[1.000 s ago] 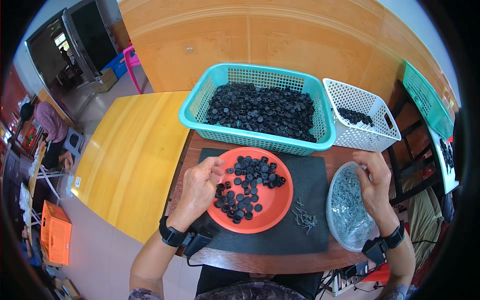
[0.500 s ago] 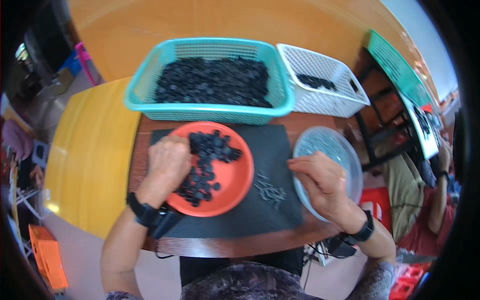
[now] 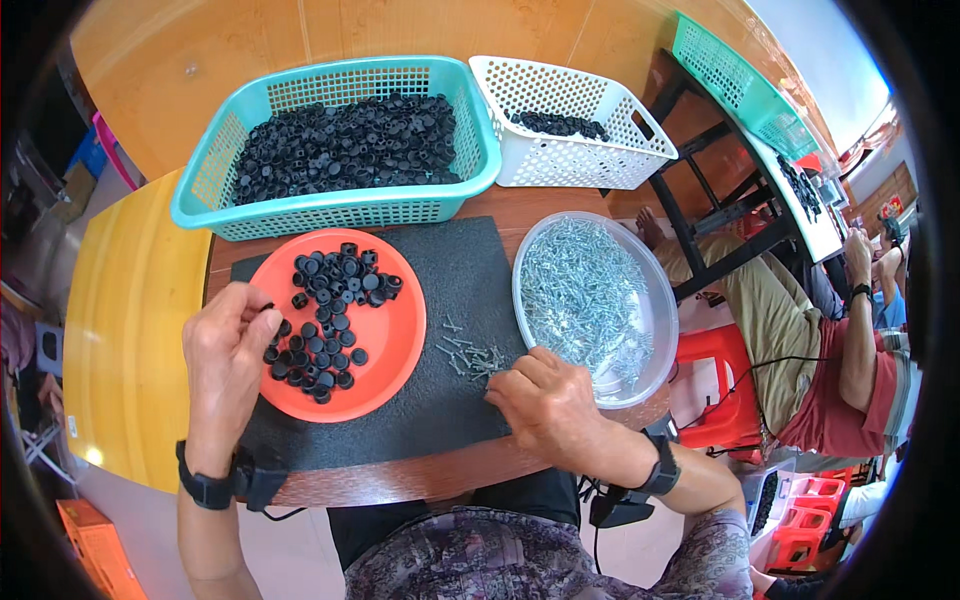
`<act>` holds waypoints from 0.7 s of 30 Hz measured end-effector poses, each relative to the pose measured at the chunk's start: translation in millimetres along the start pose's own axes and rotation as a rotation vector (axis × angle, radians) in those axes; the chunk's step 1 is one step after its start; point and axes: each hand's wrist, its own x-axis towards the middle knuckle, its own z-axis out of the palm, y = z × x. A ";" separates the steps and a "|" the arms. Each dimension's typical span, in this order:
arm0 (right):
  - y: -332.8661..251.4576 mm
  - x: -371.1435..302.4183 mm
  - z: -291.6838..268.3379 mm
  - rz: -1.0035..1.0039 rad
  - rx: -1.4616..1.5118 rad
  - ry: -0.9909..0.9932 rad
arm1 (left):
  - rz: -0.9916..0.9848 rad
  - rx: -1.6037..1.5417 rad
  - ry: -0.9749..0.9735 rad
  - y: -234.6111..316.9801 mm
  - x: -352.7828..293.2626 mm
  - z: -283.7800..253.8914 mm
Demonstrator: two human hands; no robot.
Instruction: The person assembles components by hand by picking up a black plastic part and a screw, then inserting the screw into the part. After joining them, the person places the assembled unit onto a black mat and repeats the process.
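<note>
My left hand (image 3: 222,350) is at the left rim of the orange-red plate (image 3: 395,365), thumb and forefinger pinched on a small black cap (image 3: 267,307). Many round black caps (image 3: 330,350) lie in the plate's left and upper parts. My right hand (image 3: 555,410) hovers by a small pile of screws (image 3: 470,357) on the dark mat (image 3: 440,270), fingers closed together. Whatever is between those fingertips is hidden. Beyond that hand, a round clear tub (image 3: 667,350) holds a heap of silvery screws (image 3: 580,290).
A teal basket (image 3: 340,212) full of black caps stands behind the plate, beside a white basket (image 3: 585,160) with fewer black parts. Yellow tabletop (image 3: 125,330) extends left. At the right, another person (image 3: 845,375) sits near a red stool (image 3: 720,385).
The view has shifted, putting the table further left. My right hand has gone from the tub's rim to the screw pile on the mat. My left hand has drawn outward to the plate's edge.
</note>
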 end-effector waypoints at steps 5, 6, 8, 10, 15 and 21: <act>-13.3 3.2 11.2 0.028 -0.289 -0.039 | -0.332 -0.677 -0.024 16.9 -21.7 -3.7; -13.5 2.3 13.4 0.021 -0.356 -0.042 | -0.347 -0.725 -0.017 18.7 -24.1 -1.6; -15.0 0.1 15.5 0.034 -0.369 -0.063 | -0.364 -0.795 -0.020 22.1 -29.0 2.8; -16.3 -1.7 18.8 0.044 -0.381 -0.086 | -0.390 -0.898 -0.023 22.0 -35.0 8.1; -18.5 -9.4 22.9 0.086 -0.281 -0.013 | -0.403 -0.975 -0.033 29.5 -47.4 15.9; -17.1 -6.1 25.2 0.121 -0.242 -0.009 | -0.375 -1.030 -0.028 36.8 -56.7 16.0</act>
